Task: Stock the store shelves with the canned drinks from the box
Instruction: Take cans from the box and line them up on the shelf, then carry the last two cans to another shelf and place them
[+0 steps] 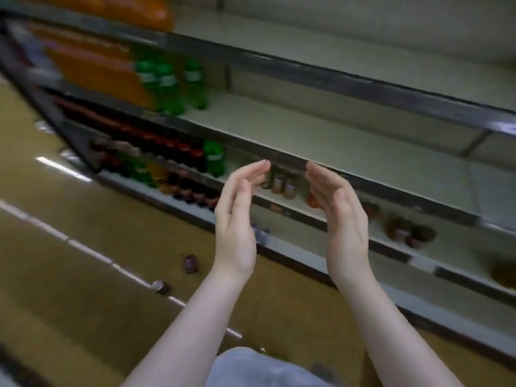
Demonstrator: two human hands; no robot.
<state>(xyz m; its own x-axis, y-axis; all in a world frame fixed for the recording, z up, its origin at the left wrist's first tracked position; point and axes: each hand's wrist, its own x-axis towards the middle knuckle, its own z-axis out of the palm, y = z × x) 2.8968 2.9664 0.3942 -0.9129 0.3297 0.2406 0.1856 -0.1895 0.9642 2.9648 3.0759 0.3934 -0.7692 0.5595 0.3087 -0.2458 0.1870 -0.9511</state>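
Small cans (pixel 282 185) stand in a short row on the low shelf (pixel 460 254), seen in the gap between the two raised hands. They are blurry and the labels can't be read. More dark cans (pixel 409 234) sit further right on the same shelf, well apart from the first lot. Two loose cans are down on the floor (pixel 55 247): one dark can (pixel 190 264) near the shelf base, another can (pixel 161 286) a bit left of it by a white floor line. Can't tell if they're upright or on their sides.

Left hand (pixel 237 219) is up in front of the shelf, fingers nearly straight w/ a slight bend, palm facing the right hand, holding nothing. Right hand (pixel 340 216) mirrors it: palm turned in, fingers relaxed & together, nothing in it. The hands are apart and not touching each other or the shelf. Both forearms are bare.

An orange item (pixel 312 201) is partly hidden behind the right hand; can't ID it.

Left part of the unit: green bottles (pixel 167 85) on the mid shelf (pixel 335 141) beside orange bottles (pixel 92 71). One level down are dark bottles (pixel 167 146) w/ red caps, and a single green bottle (pixel 214 159) at the row's right end. There are more mixed bottles below that, all motion-blurred.

Grey clothing (pixel 251 370) shows at the bottom edge.
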